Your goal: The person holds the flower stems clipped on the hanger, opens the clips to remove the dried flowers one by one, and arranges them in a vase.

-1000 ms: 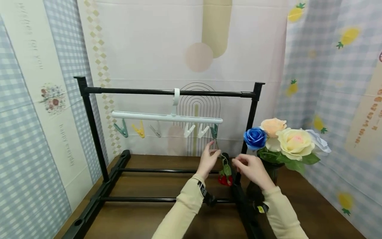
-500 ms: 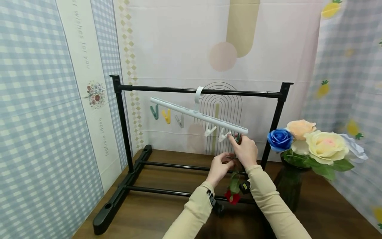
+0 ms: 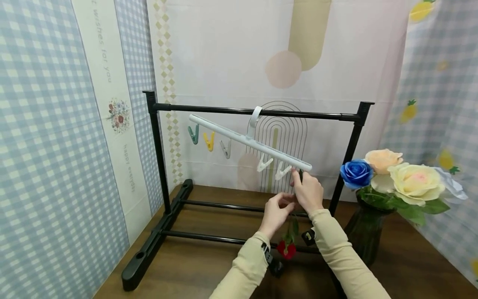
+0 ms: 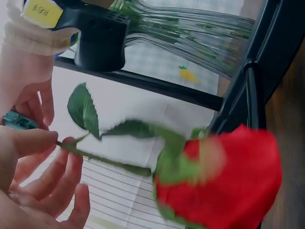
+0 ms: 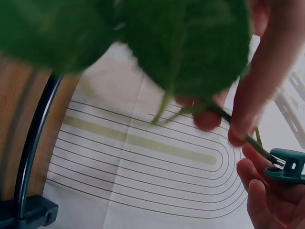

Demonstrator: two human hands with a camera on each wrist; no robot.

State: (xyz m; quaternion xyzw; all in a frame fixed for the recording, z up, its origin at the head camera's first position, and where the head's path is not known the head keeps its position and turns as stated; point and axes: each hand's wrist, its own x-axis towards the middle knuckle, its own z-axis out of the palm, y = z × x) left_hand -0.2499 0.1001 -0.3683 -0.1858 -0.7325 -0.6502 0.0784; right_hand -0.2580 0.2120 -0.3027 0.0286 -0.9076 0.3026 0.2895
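Observation:
A red artificial rose hangs head down below my hands, its stem pinched between the thumb and fingers of my left hand. My right hand grips the dark green clip under the right end of the pale hanger. In the right wrist view the stem's end reaches the clip's mouth; whether it is clamped there cannot be told. The hanger tilts down to the right on the black rack's top bar. Two white clips hang beside my right hand.
Green, yellow and grey clips hang on the hanger's left half. A dark glass vase with blue, peach and cream flowers stands on the right. The rack's base rests on a brown table.
My right hand has moved from beside the rose up to the green clip, and the hanger's right end has tipped down. The rose has swung slightly left. The view has turned left.

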